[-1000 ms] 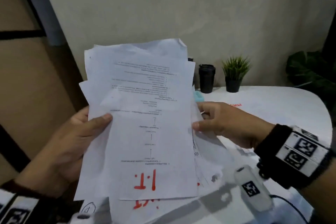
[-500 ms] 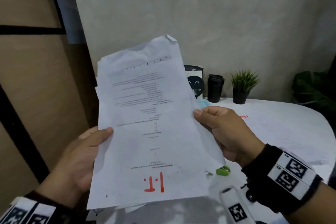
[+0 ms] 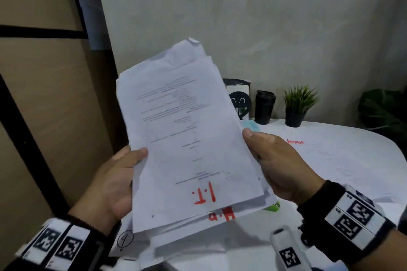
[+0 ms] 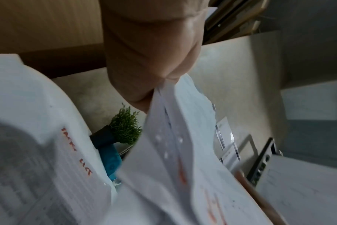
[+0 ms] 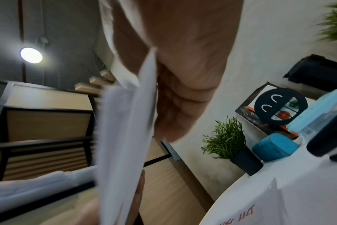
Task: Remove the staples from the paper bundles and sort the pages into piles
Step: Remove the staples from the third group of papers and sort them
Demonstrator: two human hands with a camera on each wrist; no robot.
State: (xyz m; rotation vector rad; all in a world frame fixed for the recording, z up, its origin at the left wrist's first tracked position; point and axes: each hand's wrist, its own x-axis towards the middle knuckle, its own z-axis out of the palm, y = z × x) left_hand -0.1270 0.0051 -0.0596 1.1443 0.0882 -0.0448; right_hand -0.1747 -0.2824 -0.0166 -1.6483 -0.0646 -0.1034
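Partly hidden green object (image 3: 272, 207) under papers (image 3: 189, 138)

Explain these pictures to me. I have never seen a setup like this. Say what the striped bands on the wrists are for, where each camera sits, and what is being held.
No machine here: a person works with bare hands. The checkered bands sit on the wrists, where the wrist cameras are worn; what the patterns do, the pictures do not show. The big picture comes from a camera on the head, looking down. The other two come from the wrists, looking along each hand, so they look tilted and blurred.

The left hand and right hand hold a stack of pages up by its side edges, thumbs on top. The top page reads "I.T." in red.

On the white table stand a black cup and a small potted plant. More pages lie there.
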